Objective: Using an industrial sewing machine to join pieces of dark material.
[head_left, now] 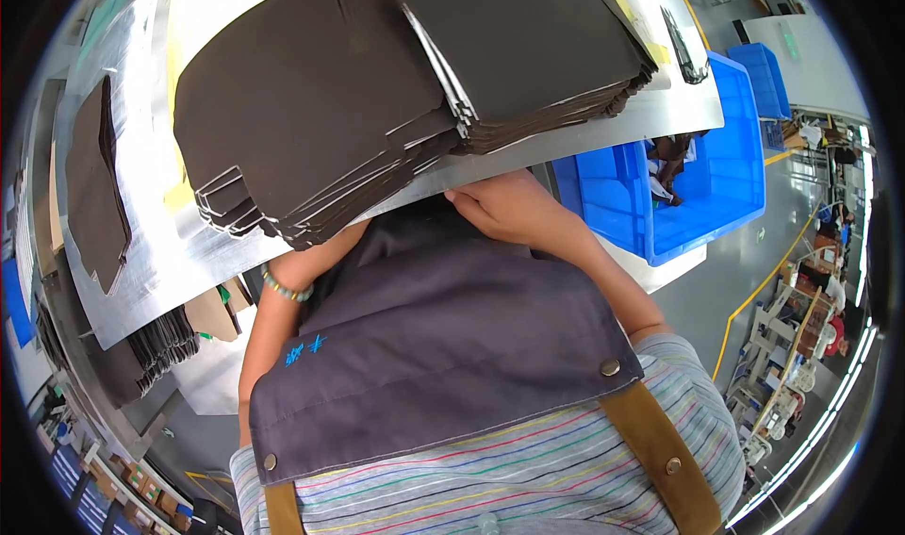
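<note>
My right hand (490,205) is curled at the front edge of a metal sheet (160,299), beside my dark grey apron (434,346); what its fingers grip is unclear. My left forearm (302,262), with a beaded bracelet, reaches under that edge, and the hand itself is hidden. On the sheet lie two large stacks of dark brown cut pieces (302,111) (528,45), with pale layers showing at their edges. A smaller dark stack (91,181) lies at the left.
A blue bin (716,186) holding dark and white scraps is right of the sheet, another blue bin (764,82) behind it. More dark pieces (156,356) hang at lower left. Along the right are a grey floor with yellow lines, workbenches and people (834,337).
</note>
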### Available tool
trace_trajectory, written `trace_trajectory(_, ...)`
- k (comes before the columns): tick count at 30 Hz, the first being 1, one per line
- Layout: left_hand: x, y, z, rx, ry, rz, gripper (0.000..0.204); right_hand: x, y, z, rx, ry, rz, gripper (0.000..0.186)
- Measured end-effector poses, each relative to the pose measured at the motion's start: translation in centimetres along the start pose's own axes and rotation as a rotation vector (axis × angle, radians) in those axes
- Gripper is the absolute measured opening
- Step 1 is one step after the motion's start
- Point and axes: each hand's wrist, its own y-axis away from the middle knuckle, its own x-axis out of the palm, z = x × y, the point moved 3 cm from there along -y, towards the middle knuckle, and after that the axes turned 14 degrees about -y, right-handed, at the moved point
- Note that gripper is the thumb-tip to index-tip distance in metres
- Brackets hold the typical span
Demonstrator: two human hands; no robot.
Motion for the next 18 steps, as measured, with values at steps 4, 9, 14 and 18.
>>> trace_trajectory(4,-3.6,2.4,-0.1,-0.172,0.163,0.31,0.035,0.2,-1.5,0.0,-0.055,0.149,-0.01,0.022)
trace_trajectory(9,-4.3,2.2,-1.9,-0.206,0.281,0.317,0.037,0.1,-2.7,-0.3,-0.281,0.269,-0.173,0.026)
trace_trajectory(14,-2.1,0.1,-2.8,0.04,-0.081,0.325,0.035,-0.3,-3.3,0.6,-0.171,0.073,-0.222,0.017)
trace_trajectory(18,-1.6,-0.2,-2.9,0.129,-0.188,0.289,0.039,-0.3,-2.5,0.4,-0.272,0.247,-0.291,0.016)
